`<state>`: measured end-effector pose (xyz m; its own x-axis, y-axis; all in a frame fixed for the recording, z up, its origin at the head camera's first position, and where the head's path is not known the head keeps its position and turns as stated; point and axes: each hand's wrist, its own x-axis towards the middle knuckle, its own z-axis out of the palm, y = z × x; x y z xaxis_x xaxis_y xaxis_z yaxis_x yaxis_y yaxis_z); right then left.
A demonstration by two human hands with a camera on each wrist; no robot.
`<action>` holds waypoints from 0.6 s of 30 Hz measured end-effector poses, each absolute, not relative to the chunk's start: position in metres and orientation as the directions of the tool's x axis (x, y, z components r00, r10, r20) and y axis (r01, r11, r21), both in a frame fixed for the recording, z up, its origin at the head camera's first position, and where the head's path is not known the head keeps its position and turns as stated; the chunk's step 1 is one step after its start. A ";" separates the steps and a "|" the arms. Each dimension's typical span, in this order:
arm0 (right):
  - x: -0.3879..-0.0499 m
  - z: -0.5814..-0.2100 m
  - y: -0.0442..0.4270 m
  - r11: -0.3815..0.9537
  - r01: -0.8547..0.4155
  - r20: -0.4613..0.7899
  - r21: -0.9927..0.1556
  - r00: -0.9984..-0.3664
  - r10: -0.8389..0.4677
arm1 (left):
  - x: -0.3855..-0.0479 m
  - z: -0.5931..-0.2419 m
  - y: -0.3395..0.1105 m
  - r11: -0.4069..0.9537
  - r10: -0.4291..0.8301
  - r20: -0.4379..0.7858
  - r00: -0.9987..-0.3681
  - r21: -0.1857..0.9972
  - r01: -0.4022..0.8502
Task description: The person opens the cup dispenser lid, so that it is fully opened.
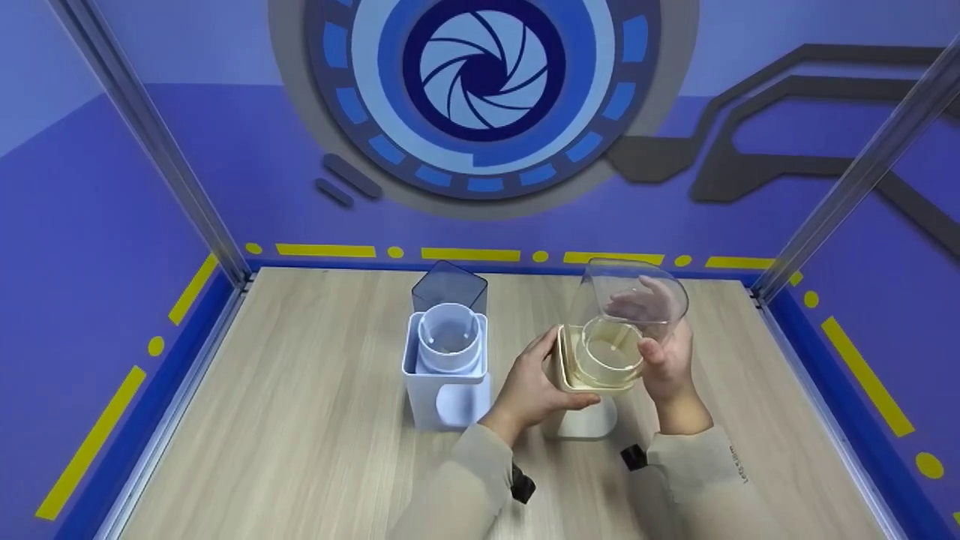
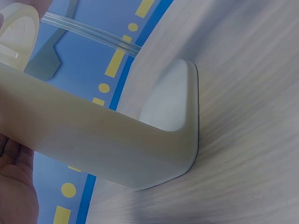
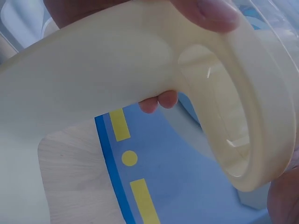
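Observation:
A cream plastic dispenser (image 1: 581,386) with a round collar (image 1: 609,369) at its top stands on the table on a broad foot (image 2: 170,102). My left hand (image 1: 534,386) grips its upper body from the left, thumb across the front. A clear plastic cover (image 1: 600,285) is at the collar, tilted back. My right hand (image 1: 670,360) holds this cover at its right side, with the thumb near the collar and the fingers visible through the clear plastic. The right wrist view shows the collar (image 3: 243,116) close up; how the cover meets the dispenser cannot be told.
To the left stands a similar pale blue dispenser (image 1: 427,401) with a round collar and a dark see-through cover (image 1: 450,285) behind it. Both are on a wood-grain table (image 1: 315,420). Blue printed walls (image 1: 195,165) and metal posts enclose the back and sides.

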<state>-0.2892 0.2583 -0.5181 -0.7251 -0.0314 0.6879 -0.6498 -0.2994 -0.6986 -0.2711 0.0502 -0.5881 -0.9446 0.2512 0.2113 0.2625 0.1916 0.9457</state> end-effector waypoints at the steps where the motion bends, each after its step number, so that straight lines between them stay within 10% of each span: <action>1: -0.289 -0.517 0.259 -0.295 -0.653 0.690 -0.697 -0.724 -0.027 | -0.271 -0.588 0.050 0.193 0.251 0.213 -0.944 0.945 0.264; 18: -0.294 -0.490 0.270 -0.382 -0.698 0.734 -0.605 -0.676 0.072 | -0.272 -0.588 0.050 0.154 0.264 0.281 -0.923 0.932 0.328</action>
<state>-0.2935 0.2701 -0.4899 -0.6755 0.0720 0.7338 -0.6983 -0.3819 -0.6054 -0.2716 0.0499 -0.5876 -0.9226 0.2644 0.2811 0.3281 0.1540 0.9320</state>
